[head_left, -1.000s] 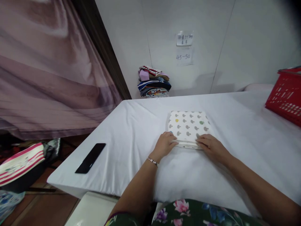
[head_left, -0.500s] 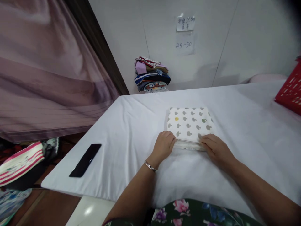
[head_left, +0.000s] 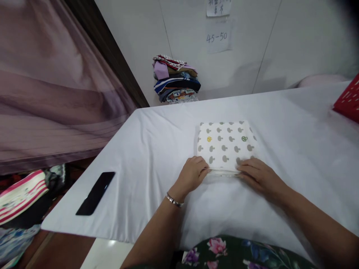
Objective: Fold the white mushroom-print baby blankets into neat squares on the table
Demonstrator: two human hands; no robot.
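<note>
Silver bracelet (head_left: 174,200) by left hand (head_left: 193,173); dark green floral garment (head_left: 224,254).

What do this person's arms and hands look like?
Both forearms are bare, with no sleeves in view. The left hand has a thin silver-coloured bracelet at its wrist; the right hand shows no ring or watch. A dark green flowered garment shows below.

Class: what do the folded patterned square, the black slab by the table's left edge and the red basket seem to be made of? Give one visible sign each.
Folded square: soft matt cloth, likely cotton; layered edges, printed pattern. Black slab: glossy glass or plastic, probably a phone; faint sheen. Red basket: likely moulded plastic; slotted walls.
</note>
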